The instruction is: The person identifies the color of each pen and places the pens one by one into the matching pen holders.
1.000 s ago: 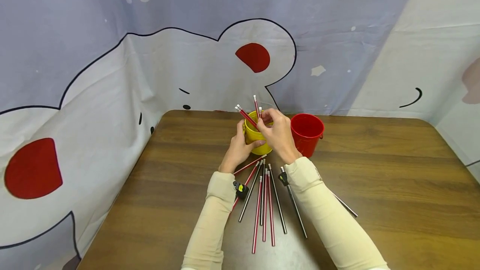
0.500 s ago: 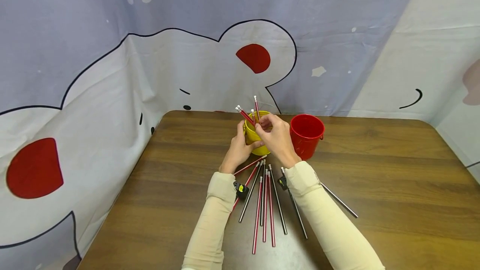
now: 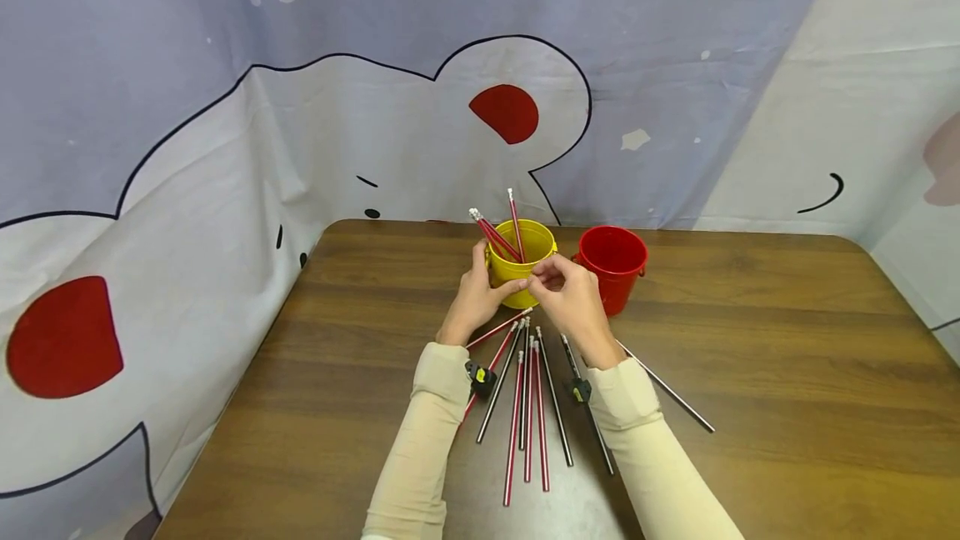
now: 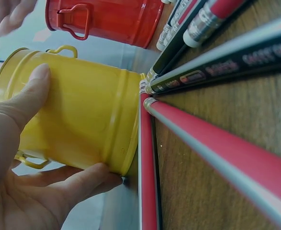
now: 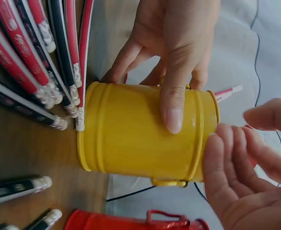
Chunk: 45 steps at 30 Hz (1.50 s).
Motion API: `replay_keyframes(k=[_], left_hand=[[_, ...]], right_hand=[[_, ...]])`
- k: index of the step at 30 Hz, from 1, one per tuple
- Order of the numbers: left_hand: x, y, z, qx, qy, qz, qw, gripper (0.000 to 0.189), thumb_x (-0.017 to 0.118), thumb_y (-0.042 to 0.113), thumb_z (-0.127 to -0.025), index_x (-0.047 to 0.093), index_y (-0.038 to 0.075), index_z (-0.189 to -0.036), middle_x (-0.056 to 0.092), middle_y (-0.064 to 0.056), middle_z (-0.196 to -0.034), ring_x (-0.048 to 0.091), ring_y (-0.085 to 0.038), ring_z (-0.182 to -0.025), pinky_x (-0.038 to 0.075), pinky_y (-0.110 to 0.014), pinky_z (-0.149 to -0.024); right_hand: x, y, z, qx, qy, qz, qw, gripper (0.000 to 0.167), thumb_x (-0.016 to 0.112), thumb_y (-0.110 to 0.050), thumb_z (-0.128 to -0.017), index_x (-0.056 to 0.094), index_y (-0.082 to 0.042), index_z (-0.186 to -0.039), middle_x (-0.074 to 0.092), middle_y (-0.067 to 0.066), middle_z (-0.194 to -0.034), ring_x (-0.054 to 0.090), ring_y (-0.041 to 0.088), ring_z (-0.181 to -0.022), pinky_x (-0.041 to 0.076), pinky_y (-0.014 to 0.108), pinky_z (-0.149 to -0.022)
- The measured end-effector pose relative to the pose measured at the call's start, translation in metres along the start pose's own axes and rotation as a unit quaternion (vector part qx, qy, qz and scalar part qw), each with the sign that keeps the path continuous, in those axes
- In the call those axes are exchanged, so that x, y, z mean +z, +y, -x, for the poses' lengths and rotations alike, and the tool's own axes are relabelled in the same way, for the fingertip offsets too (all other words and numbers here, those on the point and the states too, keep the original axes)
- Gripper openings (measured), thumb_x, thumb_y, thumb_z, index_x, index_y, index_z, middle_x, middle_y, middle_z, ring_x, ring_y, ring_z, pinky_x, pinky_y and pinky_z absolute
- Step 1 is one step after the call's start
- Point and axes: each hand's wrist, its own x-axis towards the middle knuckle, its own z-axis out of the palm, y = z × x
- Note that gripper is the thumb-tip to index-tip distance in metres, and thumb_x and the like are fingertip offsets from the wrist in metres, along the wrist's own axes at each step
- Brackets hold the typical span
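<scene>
Yellow walls, firmly gripped! That bucket stands upright near the table's far edge, the left hand wrapped round its side, thumb in front, presumably to keep it from tipping. Red pencils lean inside, eraser ends up, propped against the rim. And the right hand? Fingers loosely bent, thumb apart, nothing held, right by the rim (touching or not, I can't tell). Red bucket just beside; loose pencils fan across the table, most eraser ends towards the buckets, seemingly handy for picking up.
</scene>
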Motion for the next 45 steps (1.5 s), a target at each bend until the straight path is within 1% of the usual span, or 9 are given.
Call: replay_keyframes(k=[4,8,14,19,23,27,36,41,45], left_hand=[[0.0,0.0,0.0,-0.001,-0.001,0.008,1.0,0.086,0.068,0.045,-0.078,0.013,0.026,-0.142,0.047,-0.01,-0.133,0.047,-0.024,-0.12,0.034,-0.042,-0.103],[-0.001,0.001,0.0,-0.008,0.002,0.008,0.9999,0.086,0.069,0.046,-0.077,0.014,0.027,-0.141,0.048,-0.009,-0.131,0.048,-0.024,-0.119,0.034,-0.043,-0.103],[0.0,0.001,0.0,-0.017,-0.006,0.007,0.9998,0.086,0.068,0.049,-0.076,0.014,0.029,-0.141,0.047,-0.007,-0.132,0.047,-0.024,-0.12,0.033,-0.043,-0.103],[-0.001,0.001,0.0,-0.01,-0.002,0.005,0.9999,0.087,0.068,0.047,-0.076,0.015,0.027,-0.141,0.048,-0.008,-0.131,0.047,-0.024,-0.12,0.034,-0.042,-0.103],[-0.001,0.001,0.0,-0.013,-0.002,0.001,0.9999,0.087,0.069,0.047,-0.076,0.014,0.028,-0.141,0.047,-0.008,-0.132,0.047,-0.024,-0.12,0.034,-0.041,-0.103],[0.0,-0.001,0.0,-0.015,-0.001,-0.003,0.9999,0.088,0.068,0.048,-0.076,0.014,0.027,-0.142,0.047,-0.009,-0.132,0.047,-0.024,-0.121,0.034,-0.042,-0.103],[0.001,-0.002,-0.001,-0.008,0.0,0.001,1.0,0.087,0.068,0.048,-0.076,0.015,0.027,-0.141,0.048,-0.009,-0.131,0.047,-0.025,-0.12,0.034,-0.042,-0.103],[0.001,-0.001,-0.001,-0.008,0.001,0.003,1.0,0.086,0.069,0.047,-0.077,0.014,0.028,-0.141,0.048,-0.009,-0.13,0.047,-0.024,-0.12,0.035,-0.041,-0.103],[0.0,0.0,-0.001,-0.004,0.001,0.005,1.0,0.087,0.069,0.046,-0.077,0.015,0.027,-0.141,0.048,-0.009,-0.13,0.047,-0.024,-0.119,0.035,-0.041,-0.103]], right_hand=[[-0.006,0.003,0.011,0.036,-0.029,0.03,0.9985,0.004,0.064,-0.009,-0.08,0.064,-0.006,-0.081,0.063,0.006,-0.074,0.058,0.016,-0.065,0.051,0.028,-0.064],[-0.011,0.002,0.018,0.069,-0.089,0.062,0.9917,0.004,0.064,-0.01,-0.079,0.065,-0.007,-0.08,0.062,0.004,-0.07,0.054,0.016,-0.061,0.048,0.027,-0.058],[-0.009,0.004,0.024,0.138,-0.178,0.087,0.9704,0.006,0.064,-0.01,-0.079,0.064,-0.007,-0.074,0.058,0.003,-0.061,0.051,0.015,-0.054,0.043,0.026,-0.05],[-0.002,0.007,0.026,0.185,-0.211,0.122,0.9521,0.012,0.064,-0.011,-0.079,0.064,-0.006,-0.067,0.057,0.003,-0.052,0.053,0.015,-0.047,0.042,0.026,-0.046],[0.004,0.009,0.028,0.201,-0.24,0.171,0.9341,0.014,0.067,-0.016,-0.077,0.067,-0.007,-0.067,0.057,0.001,-0.053,0.052,0.016,-0.049,0.04,0.027,-0.045],[0.007,0.012,0.029,0.223,-0.252,0.203,0.9195,0.015,0.07,-0.021,-0.075,0.067,-0.008,-0.069,0.056,0.003,-0.06,0.049,0.019,-0.055,0.038,0.03,-0.047],[0.013,0.014,0.034,0.233,-0.263,0.244,0.904,0.017,0.069,-0.02,-0.071,0.059,-0.011,-0.06,0.051,0.004,-0.062,0.047,0.02,-0.058,0.036,0.034,-0.048],[0.016,0.014,0.035,0.229,-0.258,0.253,0.904,0.018,0.069,-0.02,-0.069,0.058,-0.013,-0.056,0.051,0.002,-0.059,0.047,0.019,-0.059,0.036,0.035,-0.048],[0.018,0.014,0.035,0.228,-0.256,0.26,0.9027,0.019,0.072,-0.022,-0.067,0.058,-0.012,-0.059,0.054,0.003,-0.061,0.049,0.02,-0.062,0.038,0.037,-0.05]])
